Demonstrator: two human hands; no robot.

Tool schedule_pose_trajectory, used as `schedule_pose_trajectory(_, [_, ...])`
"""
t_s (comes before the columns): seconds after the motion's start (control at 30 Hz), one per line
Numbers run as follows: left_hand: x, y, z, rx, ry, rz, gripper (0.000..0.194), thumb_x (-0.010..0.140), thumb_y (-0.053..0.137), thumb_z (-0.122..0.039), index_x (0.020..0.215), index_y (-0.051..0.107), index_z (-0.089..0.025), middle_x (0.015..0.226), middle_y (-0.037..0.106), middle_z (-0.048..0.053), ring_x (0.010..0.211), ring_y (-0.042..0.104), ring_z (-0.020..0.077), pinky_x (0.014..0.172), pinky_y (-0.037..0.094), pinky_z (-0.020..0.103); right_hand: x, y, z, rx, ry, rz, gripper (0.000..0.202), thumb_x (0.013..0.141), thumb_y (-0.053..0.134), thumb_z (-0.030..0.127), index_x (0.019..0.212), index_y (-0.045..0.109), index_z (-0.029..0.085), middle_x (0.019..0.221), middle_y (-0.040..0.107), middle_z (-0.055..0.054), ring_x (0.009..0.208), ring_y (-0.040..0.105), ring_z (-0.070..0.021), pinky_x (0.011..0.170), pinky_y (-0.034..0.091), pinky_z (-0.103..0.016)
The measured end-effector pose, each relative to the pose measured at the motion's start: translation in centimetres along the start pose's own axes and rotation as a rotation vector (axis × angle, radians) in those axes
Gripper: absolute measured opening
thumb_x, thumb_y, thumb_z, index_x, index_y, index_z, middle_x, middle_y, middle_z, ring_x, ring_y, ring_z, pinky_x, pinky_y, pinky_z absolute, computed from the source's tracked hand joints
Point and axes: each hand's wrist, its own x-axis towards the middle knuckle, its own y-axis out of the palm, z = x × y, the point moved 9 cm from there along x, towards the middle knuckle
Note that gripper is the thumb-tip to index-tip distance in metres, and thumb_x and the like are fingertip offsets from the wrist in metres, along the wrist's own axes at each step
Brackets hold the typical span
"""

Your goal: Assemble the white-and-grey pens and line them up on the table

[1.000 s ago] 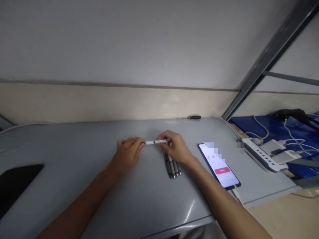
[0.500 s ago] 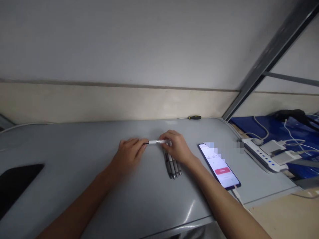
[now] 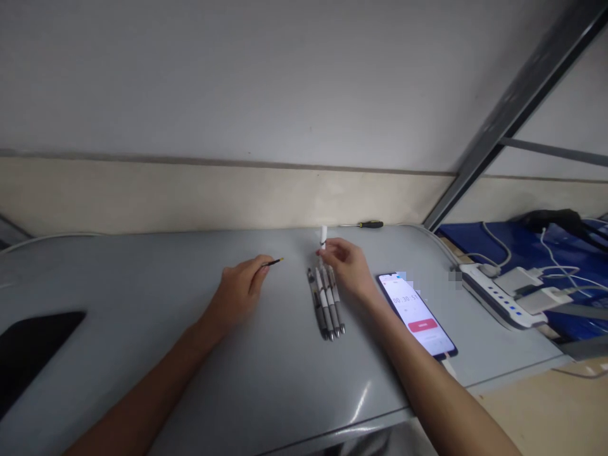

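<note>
My left hand (image 3: pixel 237 292) pinches a thin dark pen refill (image 3: pixel 274 261) whose tip points right, just above the grey table (image 3: pixel 142 304). Raised over the far end of the table, my right hand (image 3: pixel 346 269) holds a white pen barrel (image 3: pixel 323 237) upright. The two hands are apart. Three grey-and-white pens (image 3: pixel 325 303) lie side by side on the table just below my right hand.
A phone (image 3: pixel 418 314) with a lit screen lies right of the pens, a cable at its near end. A screwdriver (image 3: pixel 365 224) rests at the table's far edge. A white power strip (image 3: pixel 498 292) with plugs and cables sits on the blue surface to the right.
The hands held one pen horizontally between them; now they have separated, the left keeping the thin refill and the right lifting the white barrel upright.
</note>
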Motion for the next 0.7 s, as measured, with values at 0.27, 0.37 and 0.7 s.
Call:
schedule_pose_trajectory(0.27, [-0.1, -0.1, -0.1, 0.025, -0.003, -0.015, 0.034, 0.098, 0.031, -0.033, 0.109, 0.061, -0.022, 0.092, 0.071, 0.003, 0.083, 0.064, 0.0195, 0.077, 0.043, 0.031, -0.2, 0.3, 0.3, 0.038, 0.018, 0.009, 0.032, 0.082, 0.060, 0.037, 0.106, 0.062, 0.017, 0.088, 0.068, -0.007, 0.075, 0.065, -0.0177, 0.069, 0.049, -0.031])
schedule_pose_trajectory(0.37, [-0.1, 0.0, -0.1, 0.029, -0.014, -0.010, 0.034, 0.098, 0.031, -0.032, 0.109, 0.061, -0.021, 0.095, 0.071, 0.003, 0.084, 0.064, 0.0200, 0.078, 0.043, 0.032, -0.4, 0.7, -0.3, 0.131, 0.089, 0.035, 0.035, 0.081, 0.061, 0.042, 0.107, 0.059, 0.019, 0.087, 0.067, -0.005, 0.072, 0.066, -0.0187, 0.063, 0.049, -0.031])
schedule_pose_trajectory(0.7, [-0.1, 0.0, -0.1, 0.047, -0.013, -0.010, 0.033, 0.098, 0.032, -0.031, 0.109, 0.062, -0.022, 0.094, 0.071, 0.003, 0.084, 0.064, 0.0198, 0.078, 0.041, 0.032, -0.2, 0.9, -1.0, 0.342, 0.201, 0.057, 0.028, 0.080, 0.064, 0.040, 0.097, 0.061, 0.019, 0.078, 0.069, -0.002, 0.071, 0.064, -0.0156, 0.071, 0.047, -0.030])
